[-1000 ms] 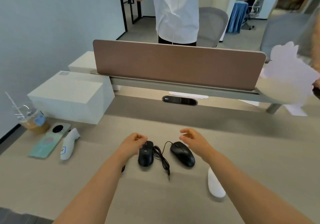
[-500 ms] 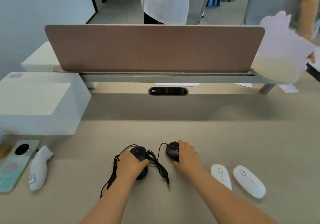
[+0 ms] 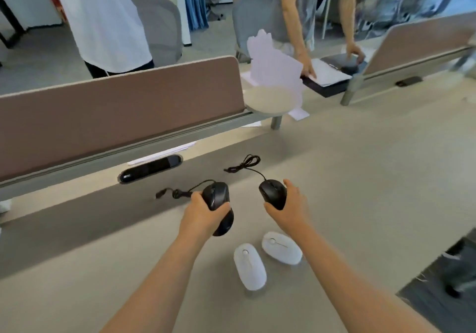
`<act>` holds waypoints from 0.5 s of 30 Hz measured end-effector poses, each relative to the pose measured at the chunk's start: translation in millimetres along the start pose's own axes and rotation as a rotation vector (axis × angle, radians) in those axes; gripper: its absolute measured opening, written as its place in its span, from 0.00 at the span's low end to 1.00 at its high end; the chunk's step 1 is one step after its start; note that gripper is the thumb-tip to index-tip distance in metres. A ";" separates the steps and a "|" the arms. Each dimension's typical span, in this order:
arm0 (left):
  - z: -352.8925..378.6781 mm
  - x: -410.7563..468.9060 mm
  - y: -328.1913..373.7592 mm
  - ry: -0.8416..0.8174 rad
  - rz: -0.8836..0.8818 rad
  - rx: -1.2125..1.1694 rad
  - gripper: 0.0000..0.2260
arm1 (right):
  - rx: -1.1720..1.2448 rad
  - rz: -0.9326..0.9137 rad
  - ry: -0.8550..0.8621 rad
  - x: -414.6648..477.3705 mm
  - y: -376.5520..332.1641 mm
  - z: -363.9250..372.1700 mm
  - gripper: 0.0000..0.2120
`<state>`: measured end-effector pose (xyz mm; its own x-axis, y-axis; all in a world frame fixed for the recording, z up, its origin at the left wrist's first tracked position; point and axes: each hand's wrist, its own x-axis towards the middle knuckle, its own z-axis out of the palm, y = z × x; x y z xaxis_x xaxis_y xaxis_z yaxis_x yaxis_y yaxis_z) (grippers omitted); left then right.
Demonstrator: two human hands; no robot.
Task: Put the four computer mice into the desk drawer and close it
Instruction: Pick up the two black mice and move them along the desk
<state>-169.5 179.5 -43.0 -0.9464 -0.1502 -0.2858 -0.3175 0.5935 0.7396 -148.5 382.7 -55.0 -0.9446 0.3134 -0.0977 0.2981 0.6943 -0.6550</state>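
Observation:
My left hand [image 3: 203,213] grips a black wired mouse [image 3: 217,198], lifted above the desk with its cable trailing to the left. My right hand [image 3: 291,207] holds a second black wired mouse [image 3: 272,193], its cable looping away toward the divider. Two white wireless mice lie side by side on the beige desk [image 3: 360,178] below my hands: one [image 3: 249,265] nearer me, the other [image 3: 282,251] just right of it, under my right forearm. No drawer is in view.
A brown divider panel [image 3: 123,116] runs along the back of the desk, with a black cable port [image 3: 150,169] in front of it. Two people stand beyond the divider; one leans over papers at the back right. The desk's right edge drops to dark floor [image 3: 443,289].
Both hands closed on the black mice and lifted them off the desk. The view swung to the right, so the white box and phone at left are out of sight.

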 end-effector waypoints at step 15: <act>281.4 -25.9 111.2 -0.391 0.215 0.560 0.32 | -0.090 0.412 0.083 24.0 238.6 -128.2 0.35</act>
<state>-163.8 471.8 -124.8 -0.8612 0.2475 -0.4439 0.0505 0.9108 0.4098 -82.4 638.9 -117.6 -0.7307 0.6249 -0.2749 0.6628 0.5528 -0.5050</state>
